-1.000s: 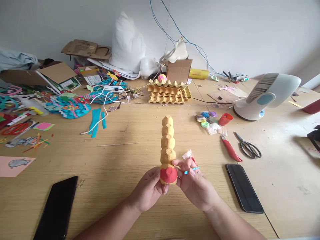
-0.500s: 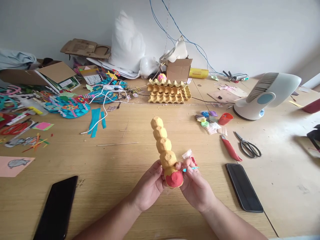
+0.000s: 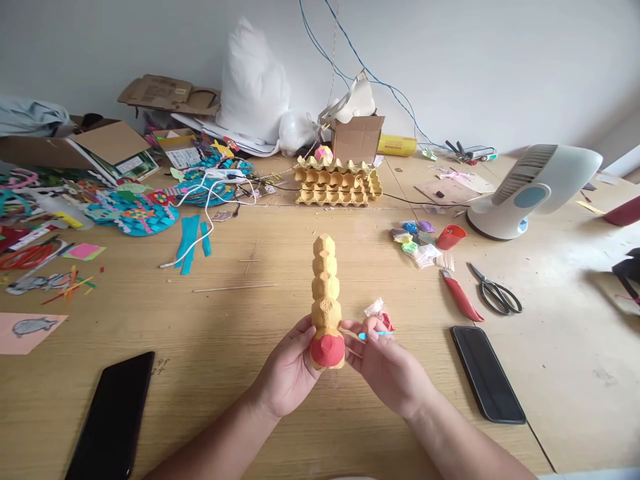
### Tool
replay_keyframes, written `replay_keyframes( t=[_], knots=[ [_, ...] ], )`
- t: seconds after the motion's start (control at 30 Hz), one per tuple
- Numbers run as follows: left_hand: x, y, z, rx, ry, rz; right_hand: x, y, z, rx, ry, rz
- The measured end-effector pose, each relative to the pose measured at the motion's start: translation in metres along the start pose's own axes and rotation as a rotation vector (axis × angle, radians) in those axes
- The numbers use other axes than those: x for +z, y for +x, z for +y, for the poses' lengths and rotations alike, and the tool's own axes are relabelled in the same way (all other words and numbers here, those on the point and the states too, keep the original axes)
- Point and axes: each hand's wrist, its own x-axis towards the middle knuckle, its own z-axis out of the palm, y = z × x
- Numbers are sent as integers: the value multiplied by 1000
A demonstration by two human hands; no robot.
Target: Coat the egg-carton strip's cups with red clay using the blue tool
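Observation:
I hold a yellow egg-carton strip [image 3: 325, 283] of several bumps, pointing away from me over the wooden table [image 3: 260, 320]. Its nearest bump is covered in red clay [image 3: 327, 349]. My left hand [image 3: 287, 370] grips the near end of the strip from the left, fingers closed round it. My right hand [image 3: 385, 367] touches the same end from the right and pinches a small blue stick tool [image 3: 376, 334] between thumb and fingers. A small clear bag with red clay [image 3: 378, 312] lies just beyond my right hand.
Two black phones [image 3: 114, 419] [image 3: 487, 382] lie left and right of my arms. A red-handled knife [image 3: 461, 297], scissors [image 3: 495, 290], clay bags [image 3: 415, 241], a red cup [image 3: 450, 237] and a white fan [image 3: 535, 190] sit right. Stacked egg cartons [image 3: 336, 183] stand behind; paper crafts [image 3: 133, 213] clutter the left.
The strip leaned left half a second ago and has swung back to nearly straight. Both hands kept their hold on its near end and shifted slightly left.

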Motion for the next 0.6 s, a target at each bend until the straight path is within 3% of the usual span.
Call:
replay_keyframes(
  t=[0.1, 0.2, 0.3, 0.6],
  knots=[
    [-1, 2, -1, 2, -5, 36, -4, 0, -7, -202, -185, 111],
    [1, 1, -3, -22, 17, 45, -2, -6, -9, -375, -492, -3],
    [4, 0, -5, -31, 67, 21, 2, -12, -6, -392, -678, -91],
    [1, -3, -10, 17, 211, -25, 8, -9, 0, -306, -551, -59]
  ],
)
